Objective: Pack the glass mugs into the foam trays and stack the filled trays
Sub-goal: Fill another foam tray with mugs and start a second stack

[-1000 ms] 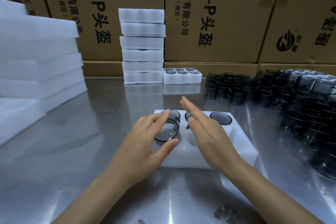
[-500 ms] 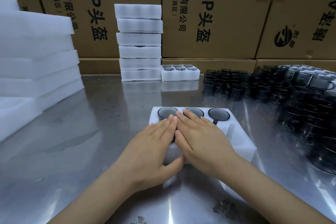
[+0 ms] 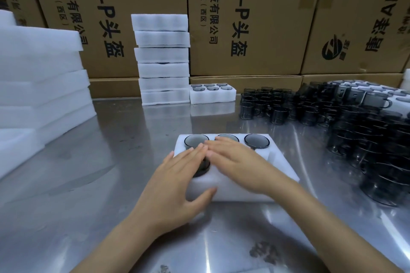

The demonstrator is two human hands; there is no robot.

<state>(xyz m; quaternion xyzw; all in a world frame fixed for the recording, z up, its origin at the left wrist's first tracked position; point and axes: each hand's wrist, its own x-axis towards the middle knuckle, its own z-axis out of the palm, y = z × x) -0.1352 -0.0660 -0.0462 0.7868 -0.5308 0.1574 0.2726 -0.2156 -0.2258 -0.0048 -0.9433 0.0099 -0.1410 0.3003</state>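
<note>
A white foam tray (image 3: 244,186) lies on the steel table in front of me. Its back row holds three dark glass mugs, the right one (image 3: 257,141) fully visible. My left hand (image 3: 177,184) lies flat over a fourth mug (image 3: 203,167) in the front-left pocket, thumb against the tray's front wall. My right hand (image 3: 239,164) rests flat on the tray's middle, fingertips touching those of the left and covering part of the middle back mug. The remaining front pockets are hidden under my hands.
A stack of foam trays (image 3: 163,60) stands at the back, with one filled tray (image 3: 213,95) beside it. Loose dark mugs (image 3: 277,106) crowd the right side in a large pile (image 3: 377,150). Foam slabs (image 3: 40,77) are piled at left. Cardboard boxes (image 3: 244,17) wall the back.
My left hand has set the mug it held into the front-left pocket. Both hands have come down flat together on the tray and stay pressed there.
</note>
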